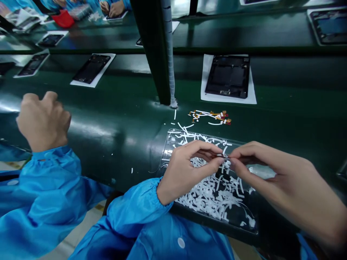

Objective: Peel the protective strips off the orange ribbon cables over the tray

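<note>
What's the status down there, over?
Left hand and right hand pinch a small part between fingertips. Clear tray of white strips beneath. Co-worker's fist left, apart.

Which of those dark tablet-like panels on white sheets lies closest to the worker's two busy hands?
The dark panel on its white sheet just right of the green post, straight beyond the hands. The others lie farther left or on the back rows.

Glossy dark green bench (108, 122) reflecting overhead light, dark upright post (151, 50) rising from it, pale floor (81, 231) below its near edge, further green bench rows (271, 32) behind.
</note>
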{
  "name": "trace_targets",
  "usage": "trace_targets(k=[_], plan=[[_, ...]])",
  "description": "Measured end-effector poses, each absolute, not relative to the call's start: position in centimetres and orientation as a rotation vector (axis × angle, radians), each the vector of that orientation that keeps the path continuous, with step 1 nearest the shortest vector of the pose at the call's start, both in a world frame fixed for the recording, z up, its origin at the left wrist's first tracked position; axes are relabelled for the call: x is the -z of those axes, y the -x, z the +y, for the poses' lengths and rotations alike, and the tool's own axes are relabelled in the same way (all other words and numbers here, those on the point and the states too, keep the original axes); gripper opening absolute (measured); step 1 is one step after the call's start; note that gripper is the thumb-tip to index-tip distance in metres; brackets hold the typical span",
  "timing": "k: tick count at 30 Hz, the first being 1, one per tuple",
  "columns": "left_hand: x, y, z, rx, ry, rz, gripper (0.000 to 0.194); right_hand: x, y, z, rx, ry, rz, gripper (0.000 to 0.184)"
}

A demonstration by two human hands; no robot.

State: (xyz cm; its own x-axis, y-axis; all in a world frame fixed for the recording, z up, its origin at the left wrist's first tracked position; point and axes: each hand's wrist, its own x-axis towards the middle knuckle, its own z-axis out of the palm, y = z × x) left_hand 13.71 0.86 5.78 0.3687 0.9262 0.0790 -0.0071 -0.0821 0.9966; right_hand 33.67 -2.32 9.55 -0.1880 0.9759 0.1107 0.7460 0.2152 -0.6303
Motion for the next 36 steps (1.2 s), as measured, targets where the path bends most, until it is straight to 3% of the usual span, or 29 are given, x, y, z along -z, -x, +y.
trace_targets(k=[5, 11, 16, 20, 28, 32, 36], plan=[[-5.6, -13.9, 1.1, -0.929, -1.496, 0.895, 0.017, -8.7, -33.2, -2.2, -0.458, 1.532, -2.146, 0.016], [-4.7, -14.0, 1.3, -0.901, -1.358, 0.932, 0.028, -6.8, -32.5, -2.3, 0.363, 1.386, -2.367, 0.007], [-4.4, -14.0, 2.0, -0.850, -1.157, 0.917, 0.027, -6.1, -31.8, -2.2, 0.665, 1.251, -2.449, 0.008], [-4.0, -14.2, 2.3, -0.898, -1.047, 0.973, 0.024, -5.5, -31.7, -2.2, 0.570, 1.251, -2.399, 0.008], [-4.5, -14.0, 1.0, -1.100, -1.630, 1.041, 0.019, -6.2, -32.2, -1.8, -0.019, 1.442, -2.172, 0.011], [-4.7, -14.0, 0.8, -1.093, -1.794, 1.056, 0.018, -6.2, -32.2, -1.4, -0.008, 1.418, -2.221, 0.007], [-4.7, -14.0, 0.8, -1.076, -1.785, 1.051, 0.020, -5.6, -32.2, -1.4, 0.320, 1.385, -2.297, 0.005]])
